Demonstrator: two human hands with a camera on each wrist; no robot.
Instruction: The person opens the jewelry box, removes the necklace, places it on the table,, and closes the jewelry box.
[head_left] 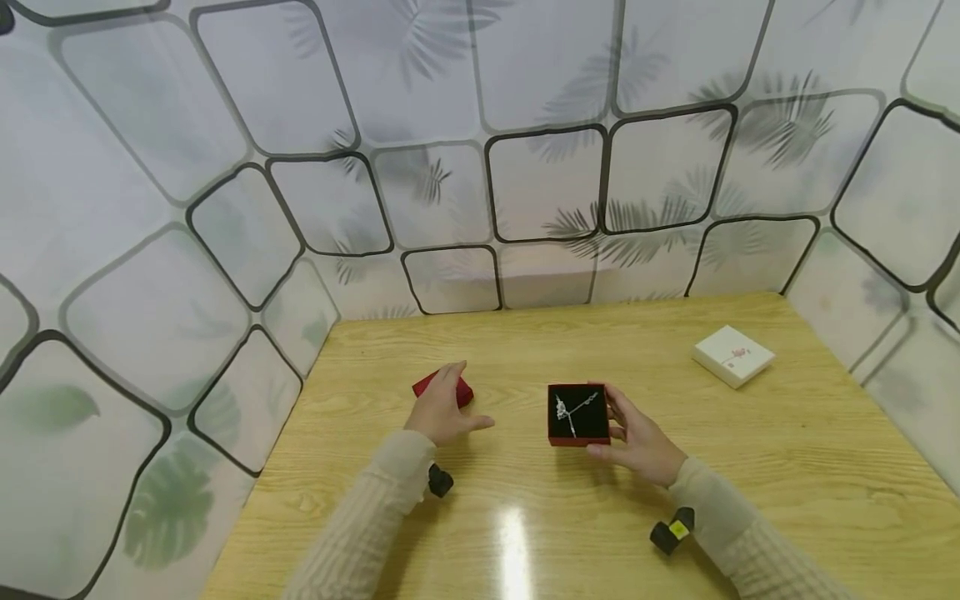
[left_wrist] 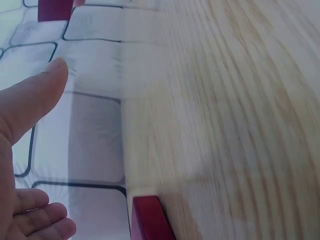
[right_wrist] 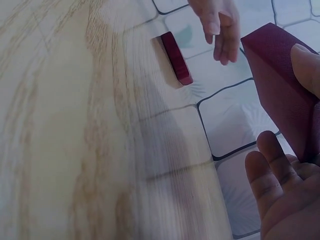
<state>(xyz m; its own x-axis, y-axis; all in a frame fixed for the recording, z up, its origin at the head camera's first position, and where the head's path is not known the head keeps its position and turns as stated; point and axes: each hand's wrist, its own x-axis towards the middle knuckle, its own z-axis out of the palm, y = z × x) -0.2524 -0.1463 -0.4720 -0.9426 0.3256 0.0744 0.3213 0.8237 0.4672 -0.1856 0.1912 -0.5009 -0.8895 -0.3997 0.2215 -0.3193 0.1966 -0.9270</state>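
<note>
A person's right hand point(head_left: 633, 437) pinches an open red box point(head_left: 577, 442) by its right side, thumb near and fingers far, holding it raised over the wood-grain counter point(head_left: 517, 342), right of centre. Inside the box, a silver necklace point(head_left: 564, 412) lies on a black insert point(head_left: 597, 427). The right wrist view shows two fingers standing off from the box. To the left, the left hand point(head_left: 438, 414) hovers above a red lid point(head_left: 465, 395), thumb spread wide toward the right and nothing in its grip; the right wrist view shows a gap between hand and lid. The lid lies on the counter, partly hidden from the head camera by the fingers. At the far right sits a white box point(head_left: 729, 354) with a pink print on top. Cream sleeves point(head_left: 375, 500) cover both arms, a black device point(head_left: 440, 481) at each wrist. Behind, a pale cloth point(head_left: 427, 83) bears dark rounded outlines and grey leaves
</note>
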